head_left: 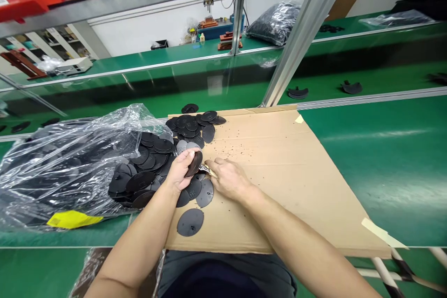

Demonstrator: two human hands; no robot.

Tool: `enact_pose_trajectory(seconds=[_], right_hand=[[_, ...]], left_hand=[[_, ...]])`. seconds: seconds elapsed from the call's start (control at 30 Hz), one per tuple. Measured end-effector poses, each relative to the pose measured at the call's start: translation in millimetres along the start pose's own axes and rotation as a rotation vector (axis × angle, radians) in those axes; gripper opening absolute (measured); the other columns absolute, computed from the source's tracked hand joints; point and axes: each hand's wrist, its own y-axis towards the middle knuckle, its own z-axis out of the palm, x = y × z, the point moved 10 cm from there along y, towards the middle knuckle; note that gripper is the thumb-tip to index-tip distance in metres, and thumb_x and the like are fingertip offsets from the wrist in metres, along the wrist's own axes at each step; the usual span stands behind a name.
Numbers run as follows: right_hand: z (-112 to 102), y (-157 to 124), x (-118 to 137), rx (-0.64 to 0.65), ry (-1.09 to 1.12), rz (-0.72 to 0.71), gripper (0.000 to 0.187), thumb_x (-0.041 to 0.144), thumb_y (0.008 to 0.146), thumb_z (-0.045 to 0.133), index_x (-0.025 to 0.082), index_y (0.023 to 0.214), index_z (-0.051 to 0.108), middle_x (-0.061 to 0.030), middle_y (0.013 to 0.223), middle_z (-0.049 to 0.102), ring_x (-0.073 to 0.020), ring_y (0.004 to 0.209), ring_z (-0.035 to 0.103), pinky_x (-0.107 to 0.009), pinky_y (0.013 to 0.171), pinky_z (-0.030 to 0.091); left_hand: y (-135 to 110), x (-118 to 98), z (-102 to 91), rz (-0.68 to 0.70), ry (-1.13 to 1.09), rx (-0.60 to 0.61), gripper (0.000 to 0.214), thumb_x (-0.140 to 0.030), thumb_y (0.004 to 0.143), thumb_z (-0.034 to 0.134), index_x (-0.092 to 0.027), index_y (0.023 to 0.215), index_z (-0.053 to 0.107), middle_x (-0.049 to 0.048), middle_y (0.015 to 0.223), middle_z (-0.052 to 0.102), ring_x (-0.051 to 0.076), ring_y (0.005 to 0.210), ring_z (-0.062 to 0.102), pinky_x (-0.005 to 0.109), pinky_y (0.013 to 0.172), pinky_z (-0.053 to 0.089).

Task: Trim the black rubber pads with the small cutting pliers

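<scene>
One black disc [194,164] is held on edge by the left hand [182,167], pinched between its thumb and fingers. One metal tool [206,169] is gripped in the right hand [230,179], whose fingers are curled around the handle; its tip is brought up to the disc's right side, though whether the two touch cannot be told. Two flat discs [205,193] are seen just below the fingers, partly overlapped, and one lone disc [190,222] is laid nearer the body, apart from the others. Beyond the fingertips, more than ten discs are heaped in a pile [187,123], too overlapped to be counted exactly. Left of the fingers, one clear bag [70,167] is filled with many more, and one yellow label [74,219] is seen on its near side. One cardboard sheet [286,186] is spread beneath the hands, with dark specks [237,151], too small to be counted, scattered beyond the right fingers. Two tape strips [383,233] are stuck at its right corners. Far beyond the right fingers, two curved parts [351,87] are set on the green surface.
</scene>
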Motion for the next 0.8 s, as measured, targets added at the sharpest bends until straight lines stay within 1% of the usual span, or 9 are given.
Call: enact_pose_trajectory(seconds=[0.07,0.17,0.3,0.4,0.43,0.5,0.63,0.7,0.8], right_hand=[[2.3,-0.3,-0.7,0.010,0.017,0.011,0.029,0.021,0.082,0.054,0.025,0.110,0.061,-0.0054,0.087,0.063,-0.0213,0.075,0.060,-0.029,0.067,0.043],[4.2,0.5,-0.3,-0.011,0.111,0.019,0.030,0.019,0.082,0.053,0.027,0.109,0.062,-0.0032,0.085,0.063,-0.0193,0.076,0.060,-0.027,0.067,0.042],[-1.0,2.8,1.3,-0.094,0.333,-0.017,0.024,0.019,0.084,0.051,0.026,0.104,0.063,-0.0016,0.089,0.065,-0.0170,0.082,0.059,-0.026,0.074,0.043],[-9.0,3.3,-5.7,-0.150,0.438,-0.028,0.017,0.019,0.082,0.054,0.022,0.097,0.063,-0.0031,0.091,0.065,-0.0173,0.084,0.058,-0.027,0.076,0.044],[-9.8,3.3,-7.3,-0.137,0.458,-0.040,0.015,0.019,0.081,0.056,0.021,0.094,0.063,-0.0027,0.089,0.065,-0.0169,0.082,0.058,-0.027,0.074,0.044],[-7.3,2.4,-4.5,-0.053,0.501,-0.101,0.013,0.016,0.077,0.058,0.021,0.088,0.063,-0.0004,0.083,0.064,-0.0150,0.075,0.057,-0.025,0.070,0.043],[1.6,-5.9,19.2,0.141,0.524,-0.275,0.018,0.013,0.072,0.061,0.022,0.087,0.062,0.0029,0.079,0.063,-0.0127,0.067,0.055,-0.022,0.064,0.040],[5.0,-10.1,32.6,0.174,0.456,-0.345,0.017,0.012,0.070,0.061,0.023,0.082,0.061,0.0025,0.078,0.063,-0.0137,0.069,0.055,-0.023,0.064,0.039],[8.2,-12.6,44.0,0.167,0.372,-0.394,0.014,0.009,0.071,0.057,0.022,0.076,0.058,0.0017,0.076,0.061,-0.0146,0.071,0.055,-0.023,0.065,0.039]], left_hand=[[0.4,0.0,-0.4,0.006,0.006,-0.006,0.043,-0.037,0.060,0.083,-0.013,0.092,0.065,-0.0039,0.058,0.052,0.005,0.043,0.045,0.017,0.041,0.036],[2.4,2.6,1.3,-0.019,-0.031,0.020,0.039,-0.035,0.065,0.079,-0.014,0.094,0.064,-0.0035,0.059,0.051,0.004,0.043,0.043,0.017,0.040,0.033],[2.0,3.9,9.3,-0.093,-0.207,0.114,0.023,-0.025,0.073,0.071,-0.016,0.092,0.062,-0.0035,0.063,0.047,0.003,0.042,0.036,0.016,0.039,0.026],[-2.4,-1.8,14.4,-0.111,-0.318,0.177,0.016,-0.028,0.082,0.061,-0.016,0.092,0.062,-0.0026,0.065,0.040,0.004,0.044,0.029,0.018,0.040,0.023],[-3.8,-4.2,14.3,-0.104,-0.332,0.183,0.018,-0.031,0.084,0.058,-0.016,0.093,0.063,-0.0022,0.065,0.038,0.004,0.045,0.028,0.018,0.040,0.023],[-5.5,-8.6,12.0,-0.074,-0.332,0.176,0.024,-0.036,0.088,0.052,-0.016,0.095,0.063,-0.0018,0.066,0.035,0.005,0.046,0.025,0.020,0.041,0.023],[-6.2,-13.2,7.1,-0.021,-0.317,0.160,0.025,-0.036,0.087,0.051,-0.017,0.097,0.063,-0.0018,0.067,0.033,0.005,0.046,0.022,0.020,0.042,0.024],[-6.0,-13.1,5.6,-0.018,-0.321,0.157,0.024,-0.035,0.086,0.051,-0.017,0.097,0.063,-0.0016,0.067,0.034,0.005,0.047,0.023,0.020,0.042,0.024],[-4.8,-12.5,4.1,-0.023,-0.330,0.149,0.024,-0.035,0.085,0.052,-0.017,0.096,0.064,-0.0011,0.067,0.037,0.006,0.046,0.025,0.021,0.042,0.025]])
